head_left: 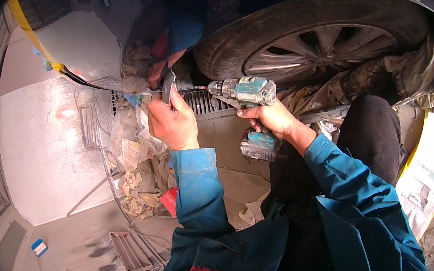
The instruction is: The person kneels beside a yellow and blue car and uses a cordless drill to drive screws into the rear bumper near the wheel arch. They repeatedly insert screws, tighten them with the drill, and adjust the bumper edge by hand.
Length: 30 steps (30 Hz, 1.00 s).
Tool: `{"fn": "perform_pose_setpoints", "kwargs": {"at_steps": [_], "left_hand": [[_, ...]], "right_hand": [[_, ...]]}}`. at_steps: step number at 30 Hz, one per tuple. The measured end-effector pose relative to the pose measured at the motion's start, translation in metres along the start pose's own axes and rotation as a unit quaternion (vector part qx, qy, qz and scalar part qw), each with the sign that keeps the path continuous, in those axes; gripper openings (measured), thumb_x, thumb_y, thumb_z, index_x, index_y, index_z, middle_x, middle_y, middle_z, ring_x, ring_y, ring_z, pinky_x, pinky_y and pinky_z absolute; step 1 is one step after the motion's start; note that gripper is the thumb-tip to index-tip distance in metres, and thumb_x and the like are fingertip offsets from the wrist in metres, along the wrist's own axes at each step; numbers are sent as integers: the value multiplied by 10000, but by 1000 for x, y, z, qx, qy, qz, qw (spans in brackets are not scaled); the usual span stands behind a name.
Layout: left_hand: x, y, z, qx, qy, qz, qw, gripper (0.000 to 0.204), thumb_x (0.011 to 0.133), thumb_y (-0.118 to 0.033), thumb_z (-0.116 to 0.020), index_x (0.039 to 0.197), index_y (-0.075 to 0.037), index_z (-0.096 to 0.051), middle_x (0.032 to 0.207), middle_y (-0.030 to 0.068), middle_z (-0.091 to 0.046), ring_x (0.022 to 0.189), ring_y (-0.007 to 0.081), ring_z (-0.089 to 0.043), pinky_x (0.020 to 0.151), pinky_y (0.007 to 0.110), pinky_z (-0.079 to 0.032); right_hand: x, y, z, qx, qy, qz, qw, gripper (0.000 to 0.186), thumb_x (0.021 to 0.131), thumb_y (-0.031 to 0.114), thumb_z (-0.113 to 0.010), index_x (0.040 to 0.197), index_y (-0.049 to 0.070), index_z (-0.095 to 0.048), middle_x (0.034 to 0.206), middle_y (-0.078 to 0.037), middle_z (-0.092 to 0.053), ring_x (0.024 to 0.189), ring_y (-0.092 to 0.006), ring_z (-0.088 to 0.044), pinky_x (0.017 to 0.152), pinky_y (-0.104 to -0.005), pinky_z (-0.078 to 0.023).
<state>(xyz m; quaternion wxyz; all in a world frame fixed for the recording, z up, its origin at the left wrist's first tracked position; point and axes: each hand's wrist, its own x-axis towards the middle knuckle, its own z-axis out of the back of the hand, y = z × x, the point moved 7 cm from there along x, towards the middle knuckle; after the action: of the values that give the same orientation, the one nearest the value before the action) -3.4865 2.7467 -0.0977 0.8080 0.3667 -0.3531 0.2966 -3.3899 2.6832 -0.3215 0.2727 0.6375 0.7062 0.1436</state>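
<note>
My left hand [173, 122] grips a small flat grey metal piece [168, 85] at the lower edge of the dark blue car body [192, 0], beside a torn, masked patch. To its right, my right hand [276, 121] holds a teal and silver cordless drill [243, 88] by the handle, its chuck pointing left toward the metal piece, a short gap away. The drill's battery hangs below my fingers. The wheel [309, 39] sits just behind and above the drill.
A floor grate [201, 104] runs below the car. Crumpled paper and plastic [139, 174] lie to the left, grey slatted panels [138, 249] at lower left. Bunched dark sheeting [358, 74] lies under the wheel, a white paper sheet [426, 161] at right. My knee [369, 131] is beside the sheeting.
</note>
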Motion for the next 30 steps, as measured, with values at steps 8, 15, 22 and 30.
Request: {"fn": "perform_pose_setpoints", "kwargs": {"at_steps": [8,15,22,30], "left_hand": [[2,0,1,-12,-6,-7,1000,410,900,-185,-897,744,-52,-542,674,85,-619,571,308,-620,528,445,-463],[1,-1,0,-7,0,-5,1000,393,902,-188,-897,770,-56,-551,671,79,-622,575,304,-626,535,436,-478],[1,-1,0,-9,7,4,1000,395,904,-204,-900,783,-62,-552,666,70,-623,572,295,-623,532,428,-480],[2,-2,0,-2,11,-2,1000,385,901,-202,-900,811,-54,-556,671,70,-633,565,286,-622,528,422,-483]], "right_hand": [[-1,2,0,-17,3,-11,1000,138,930,8,-782,1007,41,-672,698,-10,-594,520,-104,-501,503,-277,-404],[1,0,0,-15,-1,-2,1000,141,931,-25,-753,1038,15,-670,696,-19,-604,505,-101,-511,479,-287,-397],[0,0,-1,-15,-1,5,1000,155,931,-29,-752,1058,16,-676,698,-21,-603,504,-106,-503,481,-293,-390],[0,3,-3,-24,-5,18,1000,216,928,-33,-752,1132,7,-692,701,-25,-614,508,-108,-507,483,-298,-393]]}}
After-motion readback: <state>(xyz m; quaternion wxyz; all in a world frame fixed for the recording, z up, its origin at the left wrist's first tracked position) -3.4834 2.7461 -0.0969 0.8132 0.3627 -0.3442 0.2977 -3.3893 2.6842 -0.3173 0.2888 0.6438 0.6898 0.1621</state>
